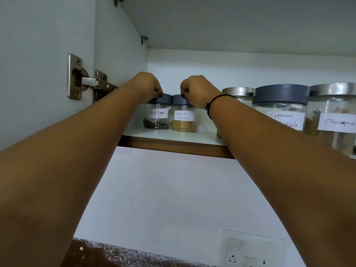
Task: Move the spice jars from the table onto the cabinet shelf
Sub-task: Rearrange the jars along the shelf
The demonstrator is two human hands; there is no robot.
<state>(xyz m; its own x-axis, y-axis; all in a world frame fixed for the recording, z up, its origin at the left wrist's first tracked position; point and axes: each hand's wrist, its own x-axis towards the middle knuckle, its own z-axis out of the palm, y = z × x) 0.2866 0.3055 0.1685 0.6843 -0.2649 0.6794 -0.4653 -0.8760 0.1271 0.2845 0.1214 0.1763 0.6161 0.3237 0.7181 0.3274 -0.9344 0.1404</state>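
Jars [169,116] on shelf [173,145], fingers [159,95] seemingly gripping lids

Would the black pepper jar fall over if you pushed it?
Probably not with a gentle push: the black pepper jar looks squat and stands flat on the shelf. It looks mostly empty, so likely light and apt to slide. It seems clear and hard, maybe breakable.

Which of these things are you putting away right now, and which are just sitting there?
Being put away:
small clear Black Pepper jar with grey lid, under left hand
small clear Coriander Powder jar with grey lid, under right hand
white cabinet shelf

Just there:
metal door hinge
white wall socket
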